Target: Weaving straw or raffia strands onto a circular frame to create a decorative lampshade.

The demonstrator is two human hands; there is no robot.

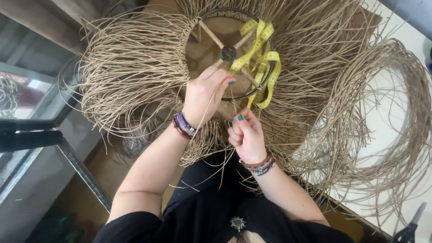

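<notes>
A round dark metal ring frame with wrapped spokes and a central hub lies in front of me, with many tan rattan strands fanning out from it. A yellow measuring tape is draped over the ring's right side. My left hand rests on the ring's near edge, fingers closed on strands there. My right hand sits just below it, pinching a thin strand that runs up toward the ring. Both wrists wear several bracelets.
A loose coil of the same tan strands lies on the white table at right. Dark scissor handles show at the bottom right corner. A glass-topped metal frame stands at left over a brown floor.
</notes>
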